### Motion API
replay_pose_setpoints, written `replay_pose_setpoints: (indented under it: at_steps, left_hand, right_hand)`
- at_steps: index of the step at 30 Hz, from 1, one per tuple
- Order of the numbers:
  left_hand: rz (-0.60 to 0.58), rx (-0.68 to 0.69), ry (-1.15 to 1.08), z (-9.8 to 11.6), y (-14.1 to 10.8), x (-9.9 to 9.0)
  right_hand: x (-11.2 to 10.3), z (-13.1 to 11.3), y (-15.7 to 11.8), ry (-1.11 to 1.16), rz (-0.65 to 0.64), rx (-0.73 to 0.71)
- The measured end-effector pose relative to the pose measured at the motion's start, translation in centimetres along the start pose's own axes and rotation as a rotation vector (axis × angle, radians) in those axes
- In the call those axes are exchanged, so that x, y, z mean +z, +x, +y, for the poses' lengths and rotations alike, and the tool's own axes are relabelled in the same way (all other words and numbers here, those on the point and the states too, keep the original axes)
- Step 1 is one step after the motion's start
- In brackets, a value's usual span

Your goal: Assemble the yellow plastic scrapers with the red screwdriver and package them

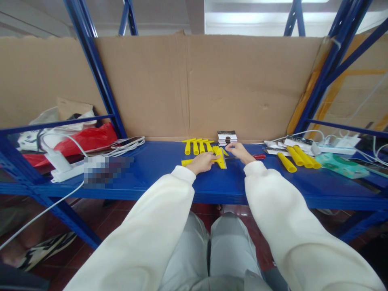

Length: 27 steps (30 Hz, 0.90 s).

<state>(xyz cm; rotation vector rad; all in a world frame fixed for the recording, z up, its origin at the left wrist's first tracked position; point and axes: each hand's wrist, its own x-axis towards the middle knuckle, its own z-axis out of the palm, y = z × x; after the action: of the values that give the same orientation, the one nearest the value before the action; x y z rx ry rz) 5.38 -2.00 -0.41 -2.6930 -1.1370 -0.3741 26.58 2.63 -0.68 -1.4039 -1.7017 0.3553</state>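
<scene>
My left hand [202,162] is closed round a yellow scraper-like tool [222,160]; the handle end sticks out left of the fingers and the wide head points right. My right hand [238,151] is just right of that head, thumb and fingertips pinched together; anything between them is too small to make out. Behind my left hand stands a row of several yellow tools [195,147]. A stack of small black-and-white boxes [226,138] sits against the cardboard. A red-handled tool [259,156] lies beside my right hand.
Several yellow handles [298,157], a green packet [344,165] and white cables lie on the right of the blue shelf [163,173]. At left are a red bag [91,139], a power strip [68,171] and a phone [130,142]. Blue posts flank the cardboard [188,89]; a person's shoe shows lower left.
</scene>
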Motion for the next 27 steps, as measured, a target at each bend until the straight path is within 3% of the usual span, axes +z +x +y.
replay_pose_setpoints:
  at_steps: [4, 17, 27]
  left_hand:
    - [0.012, 0.011, -0.009, 0.0, 0.1, 0.1]
    - [0.0, 0.018, 0.012, 0.2, -0.1, -0.1]
    - [-0.007, 0.024, 0.038, 0.3, -0.1, -0.2]
  right_hand:
    - [1.0, -0.3, 0.0, 0.118, -0.069, -0.114]
    - [2.2, 0.9, 0.9, -0.101, -0.059, -0.279]
    - [2.3, 0.4, 0.4, -0.146, -0.039, -0.168]
